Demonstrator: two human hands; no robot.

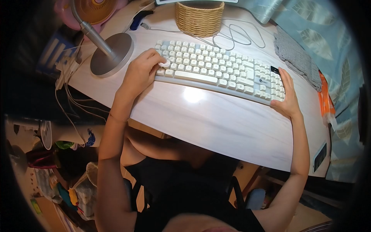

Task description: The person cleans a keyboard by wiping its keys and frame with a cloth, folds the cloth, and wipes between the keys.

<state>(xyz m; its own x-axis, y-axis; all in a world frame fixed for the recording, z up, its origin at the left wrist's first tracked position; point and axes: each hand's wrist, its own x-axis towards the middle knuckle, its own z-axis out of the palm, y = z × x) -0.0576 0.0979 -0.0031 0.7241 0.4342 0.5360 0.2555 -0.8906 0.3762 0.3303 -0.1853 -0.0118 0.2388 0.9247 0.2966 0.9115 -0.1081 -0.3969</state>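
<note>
A keyboard [208, 63] with cream and pale blue-grey keys lies at a slant on the desk. At its left end my left hand [143, 69] is closed in a pinch on a small white wad [164, 63], pressed against the keys there. Whether the wad is cotton or tissue I cannot make out. My right hand [286, 94] grips the keyboard's right end, thumb at the front edge and fingers along the side, beside a small dark display [274, 70].
Behind the keyboard stand a wicker basket [199, 19] and a loose grey cable [232, 33]. A lamp base [113, 55] is left of my left hand. A grey cloth [297, 58], orange packaging [326, 98] and a phone [320, 156] lie along the right side of the desk [216, 120].
</note>
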